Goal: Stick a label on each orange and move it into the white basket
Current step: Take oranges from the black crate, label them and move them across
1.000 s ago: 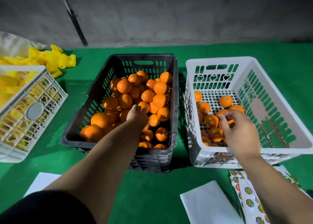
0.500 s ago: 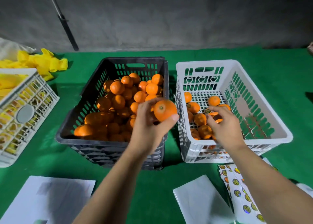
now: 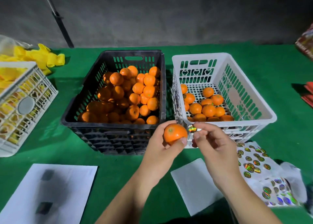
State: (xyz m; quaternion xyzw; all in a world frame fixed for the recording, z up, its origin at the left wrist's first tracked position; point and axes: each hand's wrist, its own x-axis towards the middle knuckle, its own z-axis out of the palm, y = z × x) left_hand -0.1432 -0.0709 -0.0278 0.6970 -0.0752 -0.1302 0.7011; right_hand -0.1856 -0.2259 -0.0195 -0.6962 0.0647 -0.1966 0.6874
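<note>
Your left hand (image 3: 162, 144) cups one orange (image 3: 175, 133) in curled fingers, just in front of the near-left corner of the white basket (image 3: 264, 110); your right hand (image 3: 211, 142) pinches a shiny round label (image 3: 192, 128) between thumb and forefinger, just right of the fruit and almost touching it. The step in hand looks to be the sticking; the label is not yet on the skin.

To do it well, turn the orange so a smooth cheek faces the label, away from the green stem scar now on top; lay one edge down first, then roll your thumb across so no crease or bubble forms; press firmly, since the rind is dimpled and the label may lift at its rim. Keep your left thumb, now low on the fruit's front, clear of the landing spot.

The basket already holds about a dozen oranges on its near side, so set this one down among them rather than drop it; a knock could peel a fresh label. The black crate (image 3: 111, 122), left of the basket, is well filled, so much of the task remains; the label sheets (image 3: 254, 164) lie on the worktop (image 3: 194, 54) in front of the basket, within reach of your right hand.
</note>
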